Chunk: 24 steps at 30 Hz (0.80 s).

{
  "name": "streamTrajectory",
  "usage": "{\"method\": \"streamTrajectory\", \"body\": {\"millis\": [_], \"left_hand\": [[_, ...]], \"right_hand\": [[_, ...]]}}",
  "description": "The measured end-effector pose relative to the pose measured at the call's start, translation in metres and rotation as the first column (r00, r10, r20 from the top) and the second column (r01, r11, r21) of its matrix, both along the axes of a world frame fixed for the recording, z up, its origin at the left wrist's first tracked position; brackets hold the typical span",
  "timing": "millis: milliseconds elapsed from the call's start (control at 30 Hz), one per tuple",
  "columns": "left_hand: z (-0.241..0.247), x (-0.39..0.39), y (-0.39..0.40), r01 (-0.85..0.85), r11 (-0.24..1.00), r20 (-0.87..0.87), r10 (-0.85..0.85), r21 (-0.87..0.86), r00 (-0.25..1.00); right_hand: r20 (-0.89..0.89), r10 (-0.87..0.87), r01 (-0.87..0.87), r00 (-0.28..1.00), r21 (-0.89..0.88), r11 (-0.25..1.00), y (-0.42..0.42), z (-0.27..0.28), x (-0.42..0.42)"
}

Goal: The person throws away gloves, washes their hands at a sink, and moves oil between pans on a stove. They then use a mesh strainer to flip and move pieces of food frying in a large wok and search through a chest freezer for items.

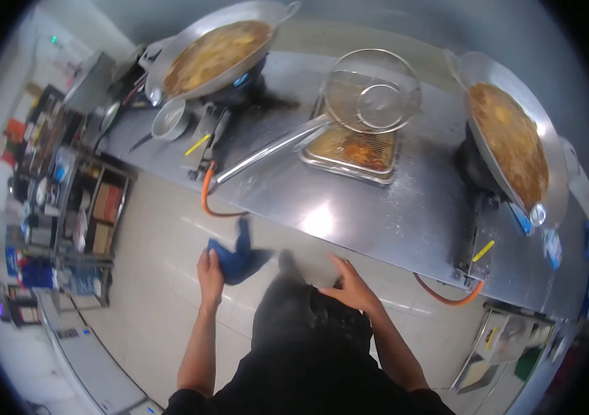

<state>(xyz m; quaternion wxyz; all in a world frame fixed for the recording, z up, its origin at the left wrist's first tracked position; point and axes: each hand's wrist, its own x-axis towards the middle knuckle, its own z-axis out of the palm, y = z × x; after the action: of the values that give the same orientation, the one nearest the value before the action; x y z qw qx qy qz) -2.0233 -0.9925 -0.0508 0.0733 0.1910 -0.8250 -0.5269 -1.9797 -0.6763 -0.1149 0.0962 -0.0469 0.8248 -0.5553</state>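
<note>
A dark blue cloth [237, 259] hangs blurred from my left hand [210, 275], over the tiled floor beside the steel counter. My right hand [349, 288] is near the counter's front edge, its fingers apart and nothing between them. On the steel counter [274, 192] in front of me, a large long-handled wire skimmer [274, 150] and a smaller round strainer [380, 106] lie over a metal tray with a wire rack [349, 150]. Amber liquid fills a wide wok [216, 57] at the back left and another wok [509, 140] at the right.
Lit blue flame shows under the left wok. A small white bowl [170, 120] stands near it. Orange gas hoses [206, 199] loop off the counter's front edge at left and right. Shelves with boxes [105, 207] stand at the left, a low rack [502, 347] at the lower right.
</note>
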Motion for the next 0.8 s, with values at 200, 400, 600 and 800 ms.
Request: {"method": "streamTrajectory", "body": {"millis": [200,400,600,800], "left_hand": [[0.075,-0.040,0.028,0.045,0.573,0.034,-0.127,0.818,0.991],[-0.008,-0.095,-0.077,0.065,0.935,0.148,-0.123,0.348,0.981],[-0.139,-0.081,-0.185,0.205,0.977,0.352,-0.211,0.053,0.912],[-0.166,-0.071,-0.224,0.183,0.932,0.524,-0.330,0.312,0.785]], "right_hand": [[-0.376,-0.006,0.050,0.927,0.106,0.993,-0.097,0.040,-0.089],[-0.168,-0.330,0.365,0.929,0.275,0.890,-0.109,0.070,-0.174],[-0.144,0.181,0.005,0.973,0.794,0.608,-0.134,-0.025,-0.184],[-0.277,0.168,0.075,0.946,0.692,0.718,-0.189,-0.060,-0.330]]}}
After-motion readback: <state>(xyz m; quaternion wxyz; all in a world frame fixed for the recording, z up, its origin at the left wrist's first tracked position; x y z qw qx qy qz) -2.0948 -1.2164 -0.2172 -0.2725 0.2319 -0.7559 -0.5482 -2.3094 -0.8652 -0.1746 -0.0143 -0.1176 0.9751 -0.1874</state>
